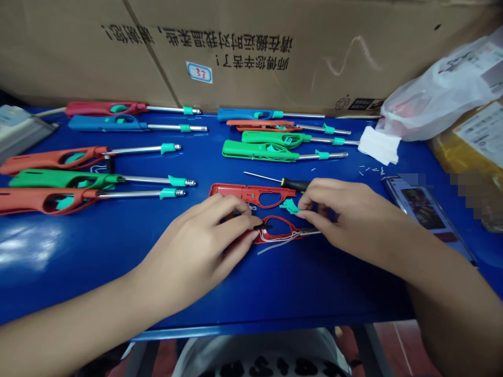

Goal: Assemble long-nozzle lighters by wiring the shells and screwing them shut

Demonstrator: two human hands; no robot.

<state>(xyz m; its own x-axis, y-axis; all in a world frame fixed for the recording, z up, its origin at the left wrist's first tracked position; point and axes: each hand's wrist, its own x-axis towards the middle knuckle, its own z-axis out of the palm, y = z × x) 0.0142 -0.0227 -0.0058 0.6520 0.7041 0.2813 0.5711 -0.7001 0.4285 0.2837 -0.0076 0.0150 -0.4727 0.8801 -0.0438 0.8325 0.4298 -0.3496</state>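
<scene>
Over the front of the blue table, my left hand (208, 230) is closed, its thumb and fingers pinched at a small black part (264, 226) above a red lighter half (293, 226). That half carries thin white wires, a clear tube (277, 244) and a metal rod, and my left fingers hide its handle end. My right hand (338, 209) is closed on a teal trigger (290, 206), just right of the other red shell half (251, 193). Behind my right fingers lies a screwdriver (294, 184) with a black and yellow handle, partly covered.
Several long-nosed lighters lie at the left, such as a green one (66, 178), and more at the back, including a blue one (251, 114). A cardboard box (243, 52) stands behind. A phone (428, 214), white plastic bag (436, 94) and small pins (373, 169) are at right.
</scene>
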